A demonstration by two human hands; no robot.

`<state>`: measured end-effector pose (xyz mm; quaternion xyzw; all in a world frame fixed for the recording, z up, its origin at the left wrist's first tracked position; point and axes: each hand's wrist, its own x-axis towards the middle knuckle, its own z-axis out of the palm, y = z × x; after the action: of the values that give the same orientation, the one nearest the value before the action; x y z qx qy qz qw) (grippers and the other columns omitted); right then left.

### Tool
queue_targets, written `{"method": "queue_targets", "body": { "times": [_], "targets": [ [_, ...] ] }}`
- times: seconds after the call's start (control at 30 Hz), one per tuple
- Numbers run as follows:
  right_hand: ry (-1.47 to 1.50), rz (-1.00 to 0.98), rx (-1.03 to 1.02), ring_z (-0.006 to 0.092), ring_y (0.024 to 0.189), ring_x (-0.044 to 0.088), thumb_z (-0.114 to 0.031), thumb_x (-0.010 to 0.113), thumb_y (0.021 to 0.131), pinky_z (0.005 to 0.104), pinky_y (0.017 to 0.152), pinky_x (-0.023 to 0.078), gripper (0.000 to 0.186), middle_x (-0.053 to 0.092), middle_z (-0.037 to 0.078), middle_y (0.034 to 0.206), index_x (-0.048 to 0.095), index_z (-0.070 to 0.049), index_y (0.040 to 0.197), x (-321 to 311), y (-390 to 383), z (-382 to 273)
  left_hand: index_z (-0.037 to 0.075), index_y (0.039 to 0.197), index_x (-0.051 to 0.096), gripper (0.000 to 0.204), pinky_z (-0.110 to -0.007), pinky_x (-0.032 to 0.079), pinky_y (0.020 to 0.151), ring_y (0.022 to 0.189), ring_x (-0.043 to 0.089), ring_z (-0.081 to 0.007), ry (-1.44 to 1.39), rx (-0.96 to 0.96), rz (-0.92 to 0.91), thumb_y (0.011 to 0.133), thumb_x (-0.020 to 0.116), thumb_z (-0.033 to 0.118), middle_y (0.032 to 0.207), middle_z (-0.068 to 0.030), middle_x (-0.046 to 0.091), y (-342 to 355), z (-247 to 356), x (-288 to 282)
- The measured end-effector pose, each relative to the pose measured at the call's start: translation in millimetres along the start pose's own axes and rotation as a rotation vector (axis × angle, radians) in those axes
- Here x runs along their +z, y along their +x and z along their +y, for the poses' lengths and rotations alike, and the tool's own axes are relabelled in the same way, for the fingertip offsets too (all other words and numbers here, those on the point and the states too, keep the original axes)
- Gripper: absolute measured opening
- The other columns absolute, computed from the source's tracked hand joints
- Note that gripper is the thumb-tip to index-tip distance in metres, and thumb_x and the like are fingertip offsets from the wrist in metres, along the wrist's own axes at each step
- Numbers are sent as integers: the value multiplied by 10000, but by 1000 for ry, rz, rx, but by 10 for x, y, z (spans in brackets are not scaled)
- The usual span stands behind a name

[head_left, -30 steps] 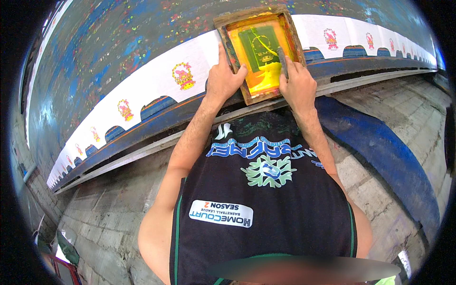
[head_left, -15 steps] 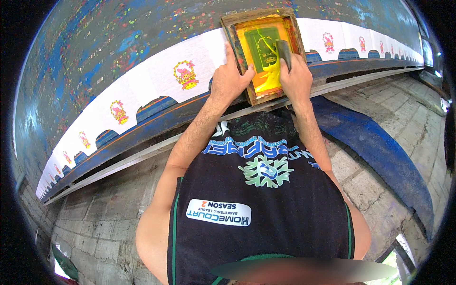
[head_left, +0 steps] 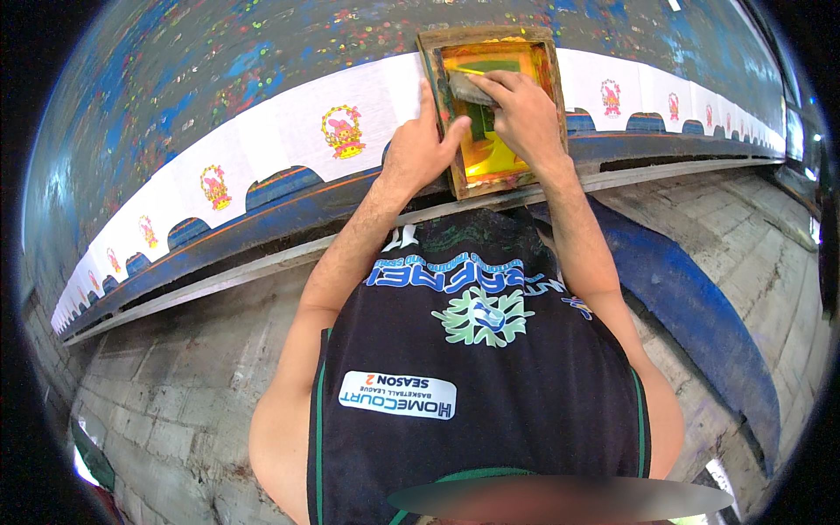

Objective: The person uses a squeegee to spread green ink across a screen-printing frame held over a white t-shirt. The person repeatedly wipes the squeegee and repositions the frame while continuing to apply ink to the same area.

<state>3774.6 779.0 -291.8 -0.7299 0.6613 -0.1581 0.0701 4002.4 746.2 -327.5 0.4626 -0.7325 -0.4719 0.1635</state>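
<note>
Many prints done, nine and three o'clock of frame; yellow ink pass seems unfinished. My right hand grips squeegee; half-spread left hand braces frame.

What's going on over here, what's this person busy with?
A person is working with a wooden-framed printing screen that lies over a strip of white cloth on a paint-spattered table. The left hand is at the frame's left side, index finger pointing along it. The right hand grips a grey squeegee over the upper part of the screen, where yellow ink shows lower down. Pink-and-yellow prints show on the cloth to both sides.
</note>
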Motion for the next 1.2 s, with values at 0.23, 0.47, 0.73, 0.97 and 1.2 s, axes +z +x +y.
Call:
{"method": "queue_targets", "body": {
  "times": [0.23, 0.47, 0.73, 0.97, 1.2],
  "targets": [
    [122, -334, -287, 322, 1278, 696, 71, 644, 896, 453, 1097, 590, 585, 753, 91, 1342, 771, -181, 1408, 498, -942, -787, -157, 1689, 218, 787, -641, 585, 670, 744, 742, -550, 107, -101, 9, 1195, 455, 407, 760, -329, 724, -1163, -833, 88],
    [136, -357, -427, 333, 1287, 695, 56, 665, 889, 465, 1107, 583, 550, 739, 102, 1351, 756, -155, 1388, -1487, -974, -849, -160, 1680, 246, 762, -643, 570, 669, 739, 730, -556, 153, -119, 46, 1196, 451, 392, 750, -329, 716, -1495, 1006, -783],
    [45, -123, -201, 348, 1260, 695, 47, 651, 939, 456, 1077, 588, 498, 747, 121, 1343, 750, -141, 1389, -1964, -280, 1481, -107, 1704, 226, 727, -656, 559, 678, 772, 730, -560, 166, -138, 32, 1207, 416, 388, 786, -334, 727, -189, 1709, 1082],
    [30, -321, 77, 333, 1235, 714, 25, 673, 950, 454, 1048, 604, 487, 764, 118, 1301, 754, -170, 1389, -1982, -2259, 3262, -225, 1620, 279, 757, -612, 585, 599, 678, 736, -521, 302, -59, 29, 1202, 436, 386, 705, -301, 710, 110, 2528, 2929],
    [115, -243, 37, 318, 1169, 741, 14, 671, 908, 448, 1005, 621, 497, 785, 92, 1223, 794, -199, 1340, -2905, -3959, 2319, -234, 1605, 290, 760, -599, 600, 589, 672, 742, -515, 305, -52, -55, 1205, 427, 397, 696, -297, 712, -1034, 2931, 3747]
  ]
}}
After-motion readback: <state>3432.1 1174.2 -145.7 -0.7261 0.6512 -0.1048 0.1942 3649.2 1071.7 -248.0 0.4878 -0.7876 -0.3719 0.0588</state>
